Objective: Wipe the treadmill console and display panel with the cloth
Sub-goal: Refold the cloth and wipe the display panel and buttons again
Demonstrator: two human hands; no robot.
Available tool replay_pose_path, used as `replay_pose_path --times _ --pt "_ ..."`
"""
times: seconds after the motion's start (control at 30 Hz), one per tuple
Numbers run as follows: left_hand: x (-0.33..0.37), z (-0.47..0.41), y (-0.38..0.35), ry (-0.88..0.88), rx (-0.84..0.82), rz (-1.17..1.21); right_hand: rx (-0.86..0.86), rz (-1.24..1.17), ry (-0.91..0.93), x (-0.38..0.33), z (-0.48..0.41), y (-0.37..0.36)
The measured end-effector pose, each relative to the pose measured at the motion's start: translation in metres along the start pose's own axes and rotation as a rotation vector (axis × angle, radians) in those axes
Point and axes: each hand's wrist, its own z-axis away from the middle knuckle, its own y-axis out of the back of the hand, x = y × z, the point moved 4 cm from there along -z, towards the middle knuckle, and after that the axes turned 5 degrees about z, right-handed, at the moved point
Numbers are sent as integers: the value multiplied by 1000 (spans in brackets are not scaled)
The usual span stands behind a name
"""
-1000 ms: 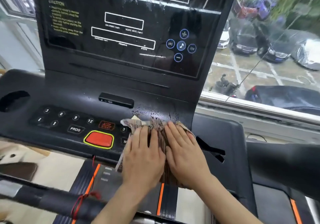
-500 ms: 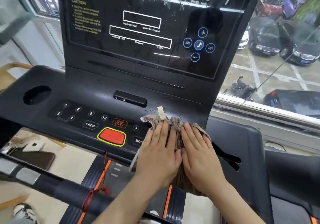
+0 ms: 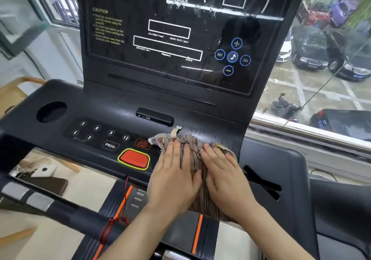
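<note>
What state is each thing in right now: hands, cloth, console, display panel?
left hand: flat, palm down on the cloth
right hand: flat, palm down on the cloth, beside the left
cloth: bunched, pressed on the console, hanging over its near edge
console: wet droplets just beyond the cloth
display panel: unlit, streaks across the top
red button: uncovered, left of the cloth
cup holder: looks empty

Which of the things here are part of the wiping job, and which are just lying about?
Part of the job:
cloth
left hand
right hand
console
display panel

Just lying about:
red cord
cup hole
cars outside the window
scooter outside
</note>
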Motion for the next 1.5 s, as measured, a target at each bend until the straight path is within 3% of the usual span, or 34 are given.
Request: replay_pose_path --times 0.13,0.37,0.57,0.77,0.97,1.23,1.37,1.5 --pt "-15 1 4 22 49 -7 -30 82 49 -8 -30 -1" --pt "-87 -6 21 227 72 -81 -43 79 102 -74 -80 -23" --pt "-68 -10 16 142 40 -17 -59 -16 171 -66 -65 -7" --pt "1 -18 3 -157 35 121 117 75 42 10 -62 18" --pt "11 -39 2 -59 83 192 209 117 98 24 -60 20" --pt "21 -66 9 -109 130 413 700 -116 -120 46 -49 69" --pt "24 -74 19 -98 168 533 651 -119 -137 33 -82 78" --pt "20 -78 22 -62 163 449 679 -51 -95 21 -92 73"
